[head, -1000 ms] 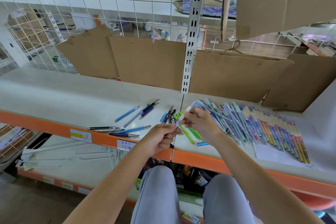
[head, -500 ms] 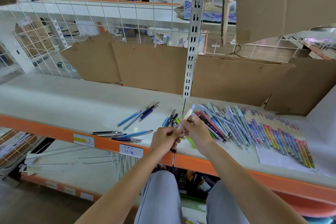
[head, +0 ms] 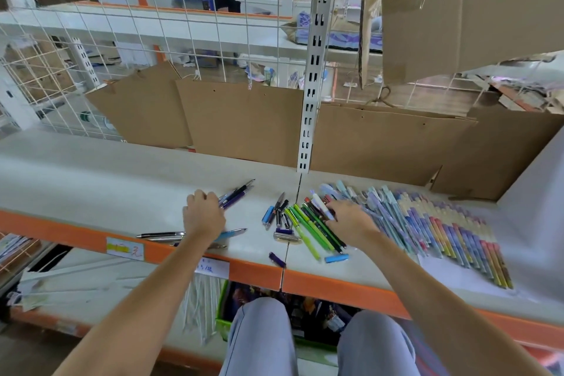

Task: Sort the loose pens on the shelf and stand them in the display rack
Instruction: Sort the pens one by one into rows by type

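My shelf [head: 91, 174] runs wide in front of me, orange along its front edge, with cardboard [head: 244, 119] leaning at the back. Both my forearms reach up over my knees, spread apart. A long row of pens [head: 442, 229] lies fanned on the right side. My right hand [head: 351, 220] lies palm down at that row's left end, fingers curled round a white pen [head: 320, 206], beside the green pens [head: 308, 229]. My left hand [head: 203, 217] lies knuckles up, its fingers curled onto the near ends of the dark pens [head: 239, 192]; whether they pinch them I cannot tell. Silver and blue pens [head: 164, 235] lie under that wrist. A blue cap [head: 336, 258] and a purple cap [head: 277, 259] lie near the front edge.
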